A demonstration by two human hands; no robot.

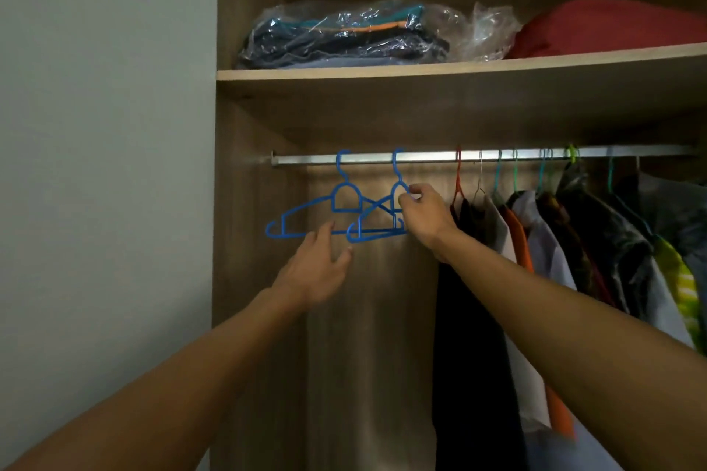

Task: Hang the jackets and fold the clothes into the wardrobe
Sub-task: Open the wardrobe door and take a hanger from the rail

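Wardrobe [260, 279] open, rail [421, 157] partly filled: hung clothes [554, 241] bunched on the right half, left half bare wood behind. Top shelf [382, 73] holds bagged folded clothes [344, 36] and a red bundle [612, 27]. No jacket in view, so hanging looks barely started; this reads as fetching a hanger. Two empty blue hangers [306, 220] on the rail, overlapping. Right hand [424, 216] pinches the right one just below its hook. Left hand [317, 268], fingers loosely spread, touching or just under the left hanger's bottom bar.

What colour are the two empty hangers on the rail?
Blue; both hangers show clearly in the head view, on the rail.
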